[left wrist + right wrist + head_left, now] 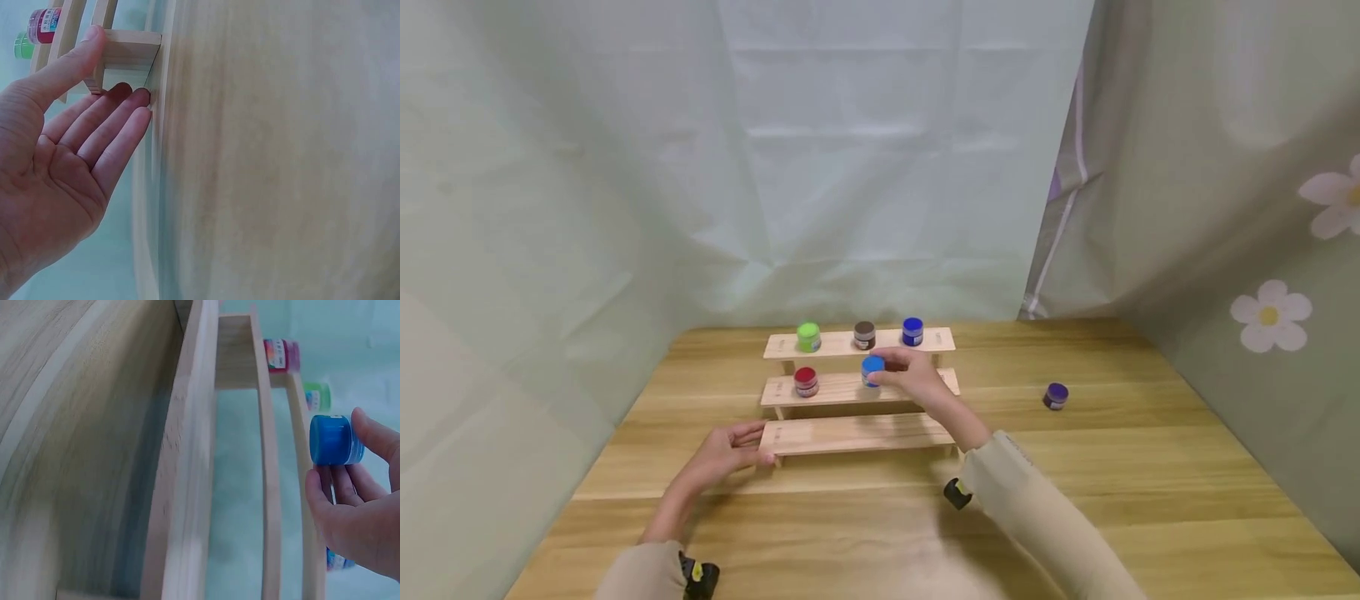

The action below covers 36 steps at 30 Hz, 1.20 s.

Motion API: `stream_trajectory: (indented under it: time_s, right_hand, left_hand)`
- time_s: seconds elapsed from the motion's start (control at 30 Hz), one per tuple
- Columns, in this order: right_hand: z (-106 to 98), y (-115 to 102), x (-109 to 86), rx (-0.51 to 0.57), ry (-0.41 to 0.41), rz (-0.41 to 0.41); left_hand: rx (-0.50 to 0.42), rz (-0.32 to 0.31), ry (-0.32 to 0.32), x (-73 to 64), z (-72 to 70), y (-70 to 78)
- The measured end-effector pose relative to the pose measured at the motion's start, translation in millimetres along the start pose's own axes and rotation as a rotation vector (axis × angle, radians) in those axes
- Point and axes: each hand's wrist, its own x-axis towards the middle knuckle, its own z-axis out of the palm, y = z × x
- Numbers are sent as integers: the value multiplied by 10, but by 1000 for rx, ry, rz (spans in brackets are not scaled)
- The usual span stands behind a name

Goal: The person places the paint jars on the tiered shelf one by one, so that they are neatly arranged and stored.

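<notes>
My right hand [917, 379] pinches a small light-blue paint jar [330, 440] between thumb and fingers. In the head view the jar overlaps the middle tier [838, 392] of a three-step wooden rack, to the right of a red paint jar [806, 382]. At the left end of the bottom tier [857, 434], my left hand [722, 454] rests with its thumb at the front corner and its fingers fairly straight. The left wrist view shows that palm [56, 181] bare, with the thumb against the wood.
Along the top tier stand a green jar [808, 337], a brown jar [865, 335] and a dark-blue jar [913, 332]. A purple jar [1056, 396] sits on the wooden table [1120, 467], right of the rack. Pale curtains [880, 167] hang behind and at both sides.
</notes>
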Motion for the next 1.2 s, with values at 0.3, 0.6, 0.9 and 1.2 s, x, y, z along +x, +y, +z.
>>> stream_trajectory:
  time_s: [0.3,0.6,0.9,1.2]
  right_hand:
    - [156,101,59,4,17,34]
    - [222,97,123,-36,11,29]
    - [208,141,146,-40,-38,1]
    - [0,169,7,-11,-81,14]
  left_hand:
    - [-18,-43,1,-1,63,-17]
    - [-17,-29,16,-8,45,-4]
    - [2,-29,19,-33,16,31]
    - [4,-28,25,-7,10,-1]
